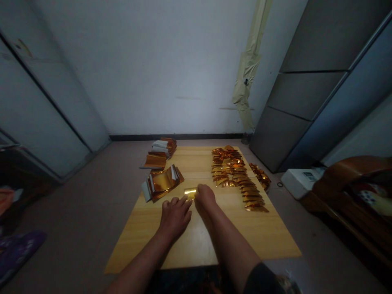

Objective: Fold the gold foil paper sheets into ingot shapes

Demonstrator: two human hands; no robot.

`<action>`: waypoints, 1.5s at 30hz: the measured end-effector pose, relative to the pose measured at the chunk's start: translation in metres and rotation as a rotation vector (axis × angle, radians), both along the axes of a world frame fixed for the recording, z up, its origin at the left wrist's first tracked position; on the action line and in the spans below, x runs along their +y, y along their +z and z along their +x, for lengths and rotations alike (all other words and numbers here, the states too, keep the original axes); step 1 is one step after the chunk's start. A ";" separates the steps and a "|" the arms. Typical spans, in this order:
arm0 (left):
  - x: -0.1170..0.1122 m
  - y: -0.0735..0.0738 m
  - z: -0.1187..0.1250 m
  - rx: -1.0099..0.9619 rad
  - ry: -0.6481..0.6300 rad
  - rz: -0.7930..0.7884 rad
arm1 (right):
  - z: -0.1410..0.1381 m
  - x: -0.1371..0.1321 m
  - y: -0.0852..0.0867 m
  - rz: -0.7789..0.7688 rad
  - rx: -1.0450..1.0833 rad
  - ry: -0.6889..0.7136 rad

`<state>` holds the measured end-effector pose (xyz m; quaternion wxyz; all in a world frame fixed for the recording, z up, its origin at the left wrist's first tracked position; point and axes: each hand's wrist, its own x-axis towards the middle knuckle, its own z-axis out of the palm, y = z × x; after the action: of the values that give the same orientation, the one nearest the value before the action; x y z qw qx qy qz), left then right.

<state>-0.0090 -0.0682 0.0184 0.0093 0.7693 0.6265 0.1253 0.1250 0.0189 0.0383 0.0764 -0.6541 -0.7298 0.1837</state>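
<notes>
A small piece of shiny gold foil paper (190,192) lies between my two hands near the middle of the wooden table. My left hand (176,214) rests on the tabletop with bent fingers, its fingertips holding the paper's lower left edge. Curled in at the paper's right edge, my right hand (206,197) grips it, and the thumb side is partly hidden. Left of the hands sits a loose stack of gold foil sheets (163,181) with grey-white backs. Several folded gold foil pieces (229,165) stand in overlapping rows on the table's right side.
The wooden table (137,245) faces a white wall. Behind the near stack are more foil sheets (156,160) at the table's back left edge. A container of gold pieces (260,175) stands beyond the right edge, near a grey refrigerator (284,102) and a white box (298,183).
</notes>
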 end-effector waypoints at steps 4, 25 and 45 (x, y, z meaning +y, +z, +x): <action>-0.002 0.000 0.000 -0.032 0.025 -0.009 | -0.008 -0.002 -0.002 -0.013 0.000 -0.053; 0.017 -0.009 0.005 -0.168 0.074 0.014 | 0.030 -0.003 -0.027 0.156 0.356 -0.196; 0.024 -0.025 0.006 -0.267 -0.125 0.256 | 0.045 -0.025 -0.027 0.147 0.565 -0.057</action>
<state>-0.0027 -0.0446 -0.0065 0.0024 0.7782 0.5495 0.3040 0.1695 -0.0061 0.0114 0.3290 -0.5898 -0.6724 0.3030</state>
